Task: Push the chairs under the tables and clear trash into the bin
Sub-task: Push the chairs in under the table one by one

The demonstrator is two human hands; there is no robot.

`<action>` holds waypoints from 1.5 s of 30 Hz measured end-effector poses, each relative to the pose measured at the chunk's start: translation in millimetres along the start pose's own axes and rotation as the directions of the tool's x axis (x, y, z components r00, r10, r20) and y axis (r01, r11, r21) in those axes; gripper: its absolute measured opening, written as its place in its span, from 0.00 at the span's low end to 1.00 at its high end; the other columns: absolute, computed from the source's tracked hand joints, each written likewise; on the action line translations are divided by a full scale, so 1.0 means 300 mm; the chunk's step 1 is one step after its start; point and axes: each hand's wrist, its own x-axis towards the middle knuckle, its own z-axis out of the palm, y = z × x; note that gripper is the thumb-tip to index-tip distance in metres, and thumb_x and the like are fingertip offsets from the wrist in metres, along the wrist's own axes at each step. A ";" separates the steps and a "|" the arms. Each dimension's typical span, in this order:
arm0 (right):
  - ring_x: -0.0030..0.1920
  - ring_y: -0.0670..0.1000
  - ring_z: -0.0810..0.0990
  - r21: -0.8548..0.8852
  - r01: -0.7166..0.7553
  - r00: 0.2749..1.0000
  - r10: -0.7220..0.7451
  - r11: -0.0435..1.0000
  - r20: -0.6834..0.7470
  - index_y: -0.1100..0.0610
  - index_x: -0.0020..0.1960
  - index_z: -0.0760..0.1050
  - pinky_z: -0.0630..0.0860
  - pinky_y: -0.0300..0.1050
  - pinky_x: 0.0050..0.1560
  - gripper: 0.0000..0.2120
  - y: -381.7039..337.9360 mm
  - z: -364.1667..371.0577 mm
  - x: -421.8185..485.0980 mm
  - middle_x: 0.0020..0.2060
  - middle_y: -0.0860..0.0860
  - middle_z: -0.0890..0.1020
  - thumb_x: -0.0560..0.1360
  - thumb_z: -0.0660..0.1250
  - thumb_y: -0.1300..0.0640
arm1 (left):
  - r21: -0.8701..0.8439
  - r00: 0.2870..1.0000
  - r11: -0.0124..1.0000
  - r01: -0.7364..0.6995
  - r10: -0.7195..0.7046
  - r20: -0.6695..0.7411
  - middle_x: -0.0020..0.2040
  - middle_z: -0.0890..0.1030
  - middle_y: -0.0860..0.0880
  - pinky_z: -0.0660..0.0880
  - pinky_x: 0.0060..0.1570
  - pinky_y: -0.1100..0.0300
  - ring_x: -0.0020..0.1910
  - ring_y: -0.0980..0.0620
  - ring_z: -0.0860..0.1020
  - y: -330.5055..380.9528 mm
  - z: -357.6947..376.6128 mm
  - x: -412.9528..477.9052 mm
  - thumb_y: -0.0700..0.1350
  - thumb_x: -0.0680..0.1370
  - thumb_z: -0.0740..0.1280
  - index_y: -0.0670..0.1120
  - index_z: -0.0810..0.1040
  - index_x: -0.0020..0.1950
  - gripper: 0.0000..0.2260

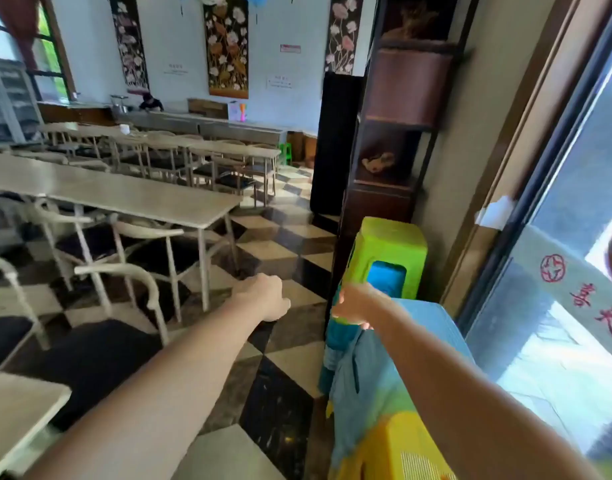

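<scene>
Chairs (141, 237) on the near side of the middle worktop (124, 199): seats partly under its edge, backs standing proud of it. Judged half tucked. The black-seated chair (90, 344) stands well out in the aisle, between that worktop and the corner of the nearest worktop (20, 400) at lower left; not yet pushed in. The far chairs (207, 161) look close against their worktops, but are too small to be sure.

Trash: a small white item (124, 128) sits on a far worktop; cannot tell whether it is litter. No bin can be identified with certainty.

Estimate: task early to middle. The near chairs and any clearing remain to do.

Pose, right grip (353, 304): arm stretched forward and rightward, fingers curled over the upper edge of a blue-green stool (339, 337). The stool stands on the checkered floor (273, 258) by the window wall. The hand appears to clasp that edge, though blur hides the fingertips. A lime stool (387, 244) stands just behind it, and a yellow stool (401, 441) is nearer the camera.

Pose, left grip (263, 294): arm extended forward above the floor, back of the hand up, fingers curled under into a fist. Nothing is visible in it and it touches nothing. It is near the right grip but apart from it, and apart from the black-seated chair.
</scene>
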 end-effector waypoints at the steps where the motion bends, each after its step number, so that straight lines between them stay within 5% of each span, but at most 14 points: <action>1: 0.53 0.61 0.82 -0.027 0.006 1.000 -0.006 1.000 0.008 0.58 0.61 0.78 0.77 0.48 0.47 0.16 -0.012 0.057 0.007 0.53 0.59 0.81 0.78 0.63 0.50 | 0.031 1.000 0.999 0.010 -0.011 0.021 0.52 0.79 0.45 0.77 0.45 0.52 0.47 0.43 0.78 -0.021 0.052 -0.012 0.57 0.81 0.61 0.43 0.76 0.56 0.18; 4: 0.58 0.61 0.80 0.007 -0.020 0.999 0.020 1.000 0.035 0.56 0.64 0.76 0.77 0.49 0.52 0.15 -0.050 0.247 -0.001 0.59 0.57 0.80 0.79 0.62 0.52 | -0.062 0.998 0.996 0.066 -0.065 0.008 0.47 0.78 0.46 0.77 0.44 0.52 0.44 0.45 0.79 -0.098 0.241 -0.031 0.55 0.82 0.61 0.44 0.77 0.54 0.15; 11: 0.54 0.60 0.81 0.036 0.017 0.998 -0.019 0.999 0.060 0.55 0.63 0.73 0.74 0.49 0.45 0.16 -0.180 0.546 0.059 0.56 0.56 0.81 0.82 0.56 0.47 | 0.000 0.996 0.996 0.092 -0.092 0.010 0.57 0.81 0.47 0.79 0.50 0.48 0.54 0.45 0.80 -0.305 0.498 -0.044 0.60 0.81 0.58 0.48 0.75 0.64 0.20; 19: 0.53 0.55 0.81 0.059 0.107 0.994 -0.106 0.993 -0.024 0.54 0.65 0.72 0.76 0.48 0.46 0.17 -0.403 0.634 0.254 0.55 0.52 0.80 0.83 0.57 0.44 | -0.061 0.979 0.977 0.205 -0.206 -0.004 0.63 0.76 0.45 0.75 0.50 0.54 0.61 0.45 0.75 -0.537 0.559 0.056 0.57 0.82 0.59 0.47 0.72 0.68 0.19; 23: 0.52 0.54 0.80 0.056 0.179 0.983 -0.181 0.982 0.028 0.53 0.64 0.72 0.74 0.46 0.41 0.16 -0.497 0.670 0.367 0.54 0.51 0.79 0.84 0.57 0.44 | -0.058 0.955 0.954 0.295 -0.293 0.049 0.64 0.76 0.45 0.72 0.45 0.54 0.61 0.44 0.76 -0.656 0.576 0.103 0.57 0.83 0.57 0.46 0.69 0.71 0.21; 30: 0.50 0.52 0.79 0.060 0.310 0.938 -0.316 0.949 0.146 0.52 0.62 0.75 0.72 0.44 0.41 0.13 -0.626 0.696 0.688 0.55 0.51 0.80 0.83 0.57 0.47 | -0.005 0.906 0.910 0.415 -0.413 0.090 0.59 0.77 0.45 0.78 0.51 0.51 0.58 0.44 0.78 -0.838 0.627 0.318 0.57 0.83 0.57 0.46 0.73 0.65 0.18; 39: 0.52 0.54 0.81 0.027 0.431 0.873 -0.425 0.902 0.240 0.52 0.62 0.75 0.81 0.51 0.53 0.12 -0.651 0.620 1.283 0.55 0.51 0.80 0.84 0.58 0.50 | 0.045 0.851 0.858 0.511 -0.512 0.118 0.56 0.76 0.46 0.74 0.43 0.53 0.56 0.44 0.77 -0.974 0.539 0.796 0.56 0.83 0.57 0.47 0.73 0.64 0.17; 45: 0.46 0.51 0.78 0.014 0.406 0.868 -0.390 0.914 0.308 0.53 0.64 0.72 0.76 0.42 0.39 0.13 -0.742 0.579 1.600 0.50 0.49 0.77 0.84 0.58 0.48 | -0.003 0.818 0.825 0.564 -0.559 0.134 0.55 0.76 0.45 0.76 0.46 0.52 0.55 0.44 0.77 -1.010 0.491 0.992 0.56 0.84 0.55 0.45 0.70 0.65 0.18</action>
